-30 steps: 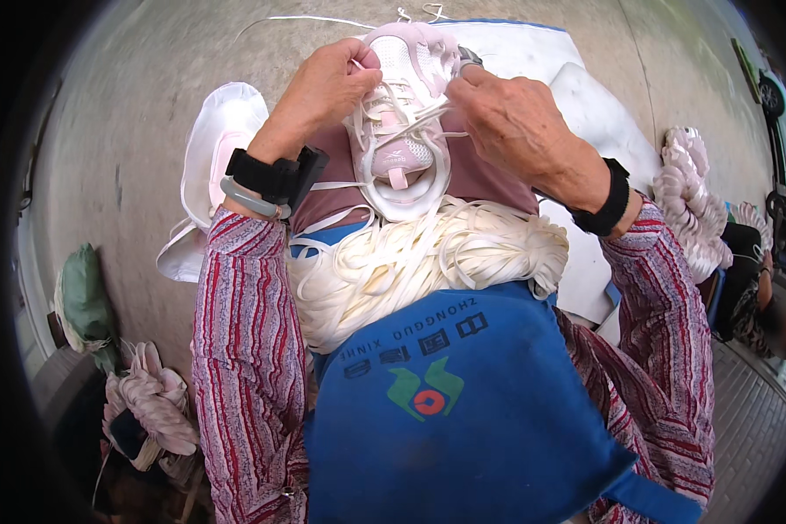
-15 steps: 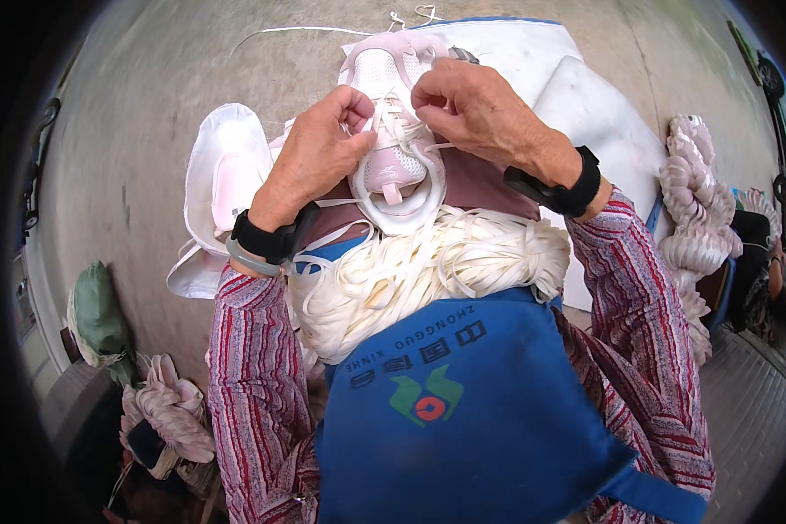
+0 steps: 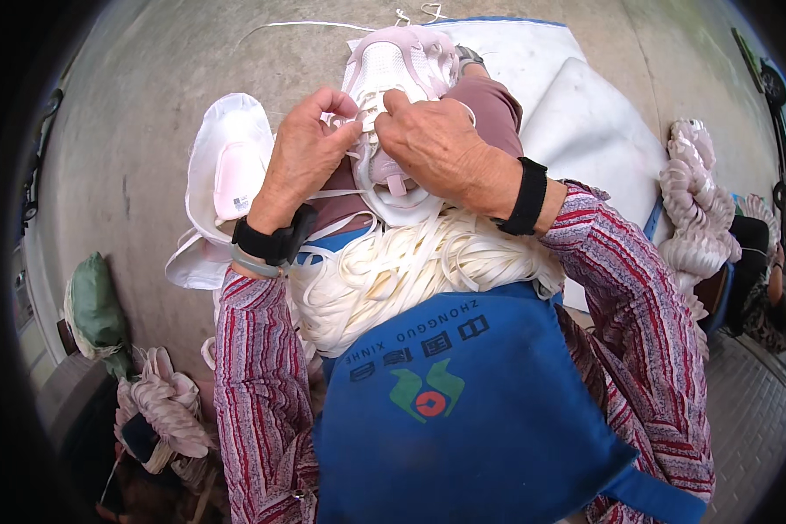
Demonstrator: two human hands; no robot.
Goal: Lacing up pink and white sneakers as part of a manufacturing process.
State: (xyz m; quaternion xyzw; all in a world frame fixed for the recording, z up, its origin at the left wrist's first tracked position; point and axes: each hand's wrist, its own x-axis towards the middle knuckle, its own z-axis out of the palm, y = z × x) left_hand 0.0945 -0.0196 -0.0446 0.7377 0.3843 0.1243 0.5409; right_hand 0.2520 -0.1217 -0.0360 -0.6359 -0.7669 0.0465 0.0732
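Concrete floor [image 3: 148, 157] out front; your pink shoe [image 3: 389, 72] sits toe-out past the lace bundle [image 3: 410, 266]. Your left hand [image 3: 313, 147] has fingertips nearly meeting, right hand [image 3: 437, 144] bunches over the shoe (can't tell if either's clamped on anything). Bundle's loose loops could snag, imo.

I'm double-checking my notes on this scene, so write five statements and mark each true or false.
1. A bundle of cream laces lies between the shoe and the blue apron. True.
2. The shoe's toe points toward the person. False: it points away.
3. The left hand and right hand are both at the shoe's lacing. True.
4. The right wrist is bare. False: it wears a black band.
5. The sleeves are striped. True.
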